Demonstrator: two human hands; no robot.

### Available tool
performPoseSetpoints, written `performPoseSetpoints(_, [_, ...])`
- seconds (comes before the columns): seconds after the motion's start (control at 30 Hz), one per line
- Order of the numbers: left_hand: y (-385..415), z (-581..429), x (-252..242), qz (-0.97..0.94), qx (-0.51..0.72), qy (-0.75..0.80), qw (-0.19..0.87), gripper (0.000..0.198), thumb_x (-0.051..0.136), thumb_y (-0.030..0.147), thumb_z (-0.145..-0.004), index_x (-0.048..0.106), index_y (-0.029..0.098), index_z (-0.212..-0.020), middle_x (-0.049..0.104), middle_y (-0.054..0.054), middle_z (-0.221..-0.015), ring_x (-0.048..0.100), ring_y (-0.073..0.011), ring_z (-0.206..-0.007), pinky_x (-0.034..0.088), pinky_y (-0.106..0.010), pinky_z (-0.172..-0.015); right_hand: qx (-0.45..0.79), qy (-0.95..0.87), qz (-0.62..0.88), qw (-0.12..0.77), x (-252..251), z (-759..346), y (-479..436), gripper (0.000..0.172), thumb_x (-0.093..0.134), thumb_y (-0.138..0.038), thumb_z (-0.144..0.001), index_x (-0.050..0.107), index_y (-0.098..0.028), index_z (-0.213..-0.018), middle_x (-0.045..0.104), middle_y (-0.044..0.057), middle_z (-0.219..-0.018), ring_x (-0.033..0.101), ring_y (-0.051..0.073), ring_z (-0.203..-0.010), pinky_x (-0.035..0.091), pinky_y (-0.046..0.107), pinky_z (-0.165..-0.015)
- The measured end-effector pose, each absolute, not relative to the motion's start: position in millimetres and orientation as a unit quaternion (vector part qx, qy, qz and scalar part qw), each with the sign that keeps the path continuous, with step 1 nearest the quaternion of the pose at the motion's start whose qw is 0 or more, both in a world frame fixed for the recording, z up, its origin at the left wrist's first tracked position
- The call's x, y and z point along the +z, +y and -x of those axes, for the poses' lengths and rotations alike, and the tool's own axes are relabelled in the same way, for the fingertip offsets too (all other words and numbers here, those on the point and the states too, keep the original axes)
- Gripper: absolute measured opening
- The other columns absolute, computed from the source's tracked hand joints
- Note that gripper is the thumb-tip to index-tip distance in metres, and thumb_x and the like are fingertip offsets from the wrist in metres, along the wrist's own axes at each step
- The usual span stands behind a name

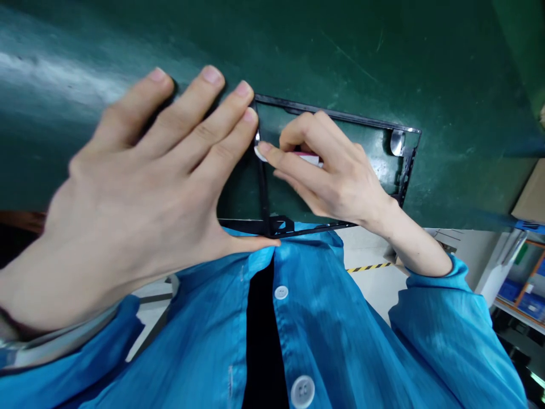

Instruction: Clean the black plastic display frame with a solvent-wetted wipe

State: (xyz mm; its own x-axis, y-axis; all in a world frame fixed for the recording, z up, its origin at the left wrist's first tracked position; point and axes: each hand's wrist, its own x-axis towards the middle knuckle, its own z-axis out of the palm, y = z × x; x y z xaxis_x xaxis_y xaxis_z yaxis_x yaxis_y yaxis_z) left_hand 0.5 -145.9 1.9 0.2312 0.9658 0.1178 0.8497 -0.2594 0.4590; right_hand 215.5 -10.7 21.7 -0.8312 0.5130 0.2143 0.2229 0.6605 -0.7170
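Note:
A thin black rectangular frame (353, 117) lies on the green table, its near edge at the table's front. My left hand (166, 170) is spread flat over the frame's left part, fingertips by the black crossbar (263, 193) and thumb along the near edge. Inside the right opening, my right hand (336, 170) pinches what looks like a white eraser (313, 159) with a pink and white sleeve. Its rounded white tip meets the crossbar. A clear, glossy tab (397, 142) sticks out at the frame's far right corner. Whatever lies beneath my left palm is hidden.
The green table (464, 113) stretches away ahead and to both sides. A cardboard box (532, 193) sits at the right edge, near a shelf (522, 295) holding blue bins. Yellow-and-black tape (368, 267) marks the floor below.

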Motion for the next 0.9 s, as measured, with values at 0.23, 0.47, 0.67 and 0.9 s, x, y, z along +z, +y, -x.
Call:
performPoseSetpoints(0.23, [-145.8, -1.8, -4.5, -0.776, 0.189, 0.588, 0.13, 0.098, 0.034, 0.073, -0.099, 0.002, 0.019, -0.175, 0.015, -0.003, -0.189, 0.021, -0.0331, -0.177, 0.018, -0.054, -0.151, 0.595, -0.736, 0.227, 0.23, 24.1, -221.5, -5.6, 0.019, 0.074, -0.03, -0.105, 0.08, -0.013, -0.111, 0.077, 0.002, -0.101, 0.069, 0.007, -0.085, 0.059, 0.018, -0.075])
performPoseSetpoints(0.47, [-144.5, -5.1, -6.0, -0.766, 0.188, 0.598, 0.141, 0.106, 0.03, 0.085, -0.096, 0.0, 0.022, -0.175, 0.016, -0.004, -0.19, 0.018, -0.0297, -0.18, 0.015, -0.05, -0.155, 0.698, -0.652, 0.258, 0.147, 28.2, -229.3, -5.2, 0.049, 0.076, -0.055, -0.099, 0.074, -0.023, -0.137, 0.071, -0.002, -0.1, 0.058, 0.005, -0.076, 0.05, 0.016, -0.065])
performPoseSetpoints(0.67, [-144.9, -4.2, -4.5, -0.764, 0.194, 0.598, 0.143, 0.112, 0.031, 0.092, -0.093, 0.0, 0.023, -0.176, 0.011, 0.002, -0.19, 0.015, -0.0238, -0.181, 0.003, -0.035, -0.156, 0.631, -0.712, 0.294, 0.086, 42.6, -231.0, -5.5, 0.04, 0.066, -0.06, -0.103, 0.079, -0.032, -0.129, 0.071, -0.002, -0.099, 0.05, 0.008, -0.07, 0.043, 0.022, -0.059])
performPoseSetpoints(0.9, [-144.0, -3.8, -6.3, -0.768, 0.183, 0.596, 0.146, 0.106, 0.033, 0.084, -0.096, -0.001, 0.022, -0.175, 0.017, -0.004, -0.189, 0.021, -0.0326, -0.179, 0.023, -0.058, -0.155, 0.606, -0.731, 0.251, 0.188, 31.4, -229.6, -10.5, 0.037, 0.085, -0.05, -0.095, 0.083, -0.023, -0.12, 0.072, 0.0, -0.099, 0.058, 0.008, -0.08, 0.049, 0.02, -0.064])
